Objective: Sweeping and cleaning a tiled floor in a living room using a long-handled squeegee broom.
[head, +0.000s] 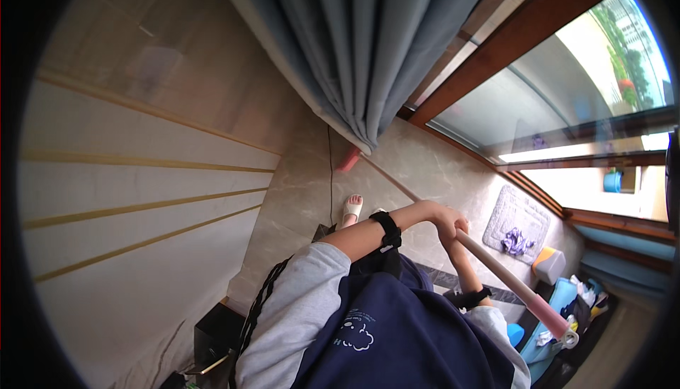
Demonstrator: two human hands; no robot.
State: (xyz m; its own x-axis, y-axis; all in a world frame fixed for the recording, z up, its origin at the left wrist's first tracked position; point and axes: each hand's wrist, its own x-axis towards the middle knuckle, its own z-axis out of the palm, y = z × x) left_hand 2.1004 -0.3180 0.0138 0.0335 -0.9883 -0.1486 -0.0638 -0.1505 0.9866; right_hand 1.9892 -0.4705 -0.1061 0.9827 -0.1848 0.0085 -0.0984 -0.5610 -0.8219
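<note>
A long pale pole with a pink grip [550, 317] runs diagonally past my body. At its far end is a pink head [348, 159], perhaps of a broom or mop, resting on the floor at the curtain's lower edge. My left hand [440, 212] reaches across and is closed around the pole at mid-length. Just beneath it, my right hand [449, 234] grips the same stretch of pole, its fingers largely covered by the left. Each forearm wears a black strap. The grey-blue curtain [361, 54] hangs before me and partly hides the pink head.
A thin black cable [330, 176] crosses the marble-look floor. White panels with gold strips [149, 163] line the left. To the right are a wood-framed glass door [510, 54], a grey mat [499, 219] with purple cloth [515, 242], a grey-and-yellow stool [550, 265] and a blue seat [542, 336] holding clothes.
</note>
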